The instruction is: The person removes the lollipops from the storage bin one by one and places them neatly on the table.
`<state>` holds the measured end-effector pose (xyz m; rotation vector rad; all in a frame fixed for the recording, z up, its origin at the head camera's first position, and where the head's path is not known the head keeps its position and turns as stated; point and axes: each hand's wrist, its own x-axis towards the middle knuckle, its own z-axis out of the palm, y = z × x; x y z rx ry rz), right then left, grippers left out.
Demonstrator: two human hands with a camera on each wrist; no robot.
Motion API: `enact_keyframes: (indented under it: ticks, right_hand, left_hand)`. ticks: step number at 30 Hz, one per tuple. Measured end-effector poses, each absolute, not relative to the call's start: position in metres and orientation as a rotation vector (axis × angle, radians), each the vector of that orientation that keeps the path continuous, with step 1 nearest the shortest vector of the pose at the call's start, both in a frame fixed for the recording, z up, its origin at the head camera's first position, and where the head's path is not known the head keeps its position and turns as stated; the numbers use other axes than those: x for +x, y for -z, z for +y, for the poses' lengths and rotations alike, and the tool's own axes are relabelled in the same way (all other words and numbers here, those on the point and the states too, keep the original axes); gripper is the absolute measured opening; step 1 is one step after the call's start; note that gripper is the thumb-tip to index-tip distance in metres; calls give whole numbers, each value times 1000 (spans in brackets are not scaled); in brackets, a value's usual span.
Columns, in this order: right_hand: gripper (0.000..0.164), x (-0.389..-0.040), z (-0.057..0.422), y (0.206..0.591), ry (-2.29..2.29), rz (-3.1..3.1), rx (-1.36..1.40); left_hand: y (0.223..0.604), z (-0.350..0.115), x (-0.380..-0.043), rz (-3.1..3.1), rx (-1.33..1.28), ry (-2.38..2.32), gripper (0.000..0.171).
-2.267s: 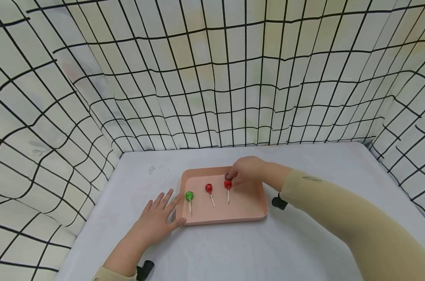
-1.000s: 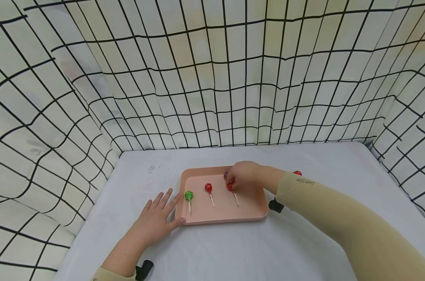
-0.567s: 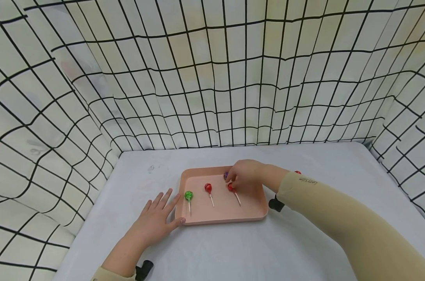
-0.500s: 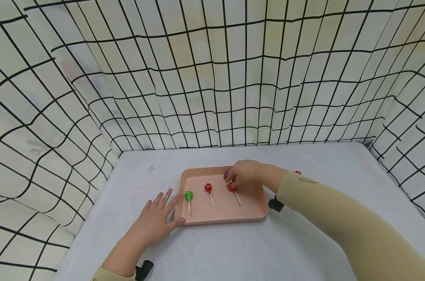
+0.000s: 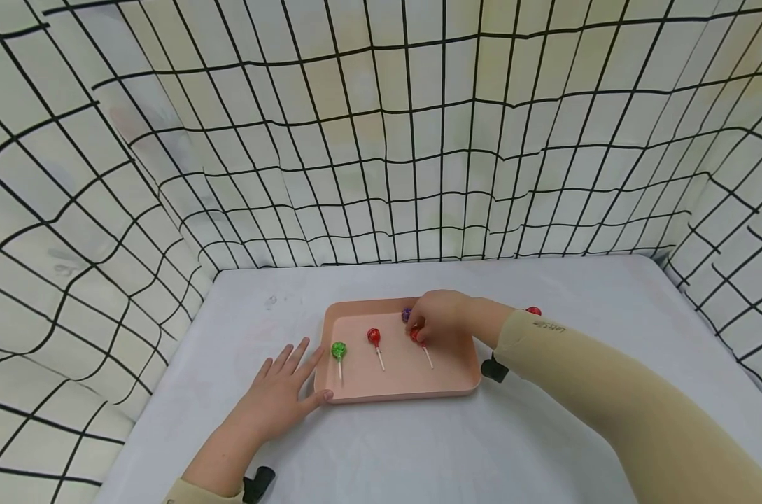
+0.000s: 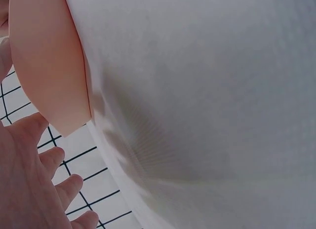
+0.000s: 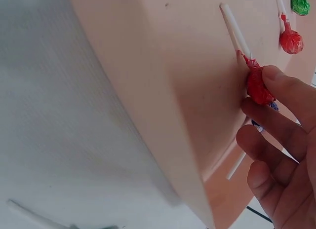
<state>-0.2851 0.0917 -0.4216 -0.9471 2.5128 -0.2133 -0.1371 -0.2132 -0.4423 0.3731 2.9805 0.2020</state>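
Note:
A pink tray [image 5: 396,385] lies on the white table. At its right part my right hand [image 5: 441,313] pinches a red lollipop [image 7: 257,85] between thumb and forefinger, its white stick slanting across the tray floor. A purple lollipop [image 5: 406,315] lies just behind those fingers, partly hidden by them in the right wrist view. Another red lollipop [image 5: 374,337] rests mid-tray, and a green lollipop [image 5: 339,351] lies near the left side. My left hand [image 5: 283,385] is spread at the tray's left edge, fingertips and thumb against the rim.
Beyond my right forearm, a red lollipop [image 5: 533,310] shows on the table, mostly hidden by the sleeve. White walls with a black grid [image 5: 440,150] enclose the table at the back and sides.
The pinched red lollipop has shifted slightly right, its stick now slanting instead of upright in view. My right hand came a little nearer, uncovering the red lollipop beyond the forearm. My left hand stayed put.

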Motion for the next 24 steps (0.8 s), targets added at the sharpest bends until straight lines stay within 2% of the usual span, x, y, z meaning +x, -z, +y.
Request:
enact_keyframes:
  ticks: [24]
  right_hand:
    - [23,-291,109,411,341,2536,-949]
  left_hand:
    - [439,-212,-136,2979,372,-205,82]
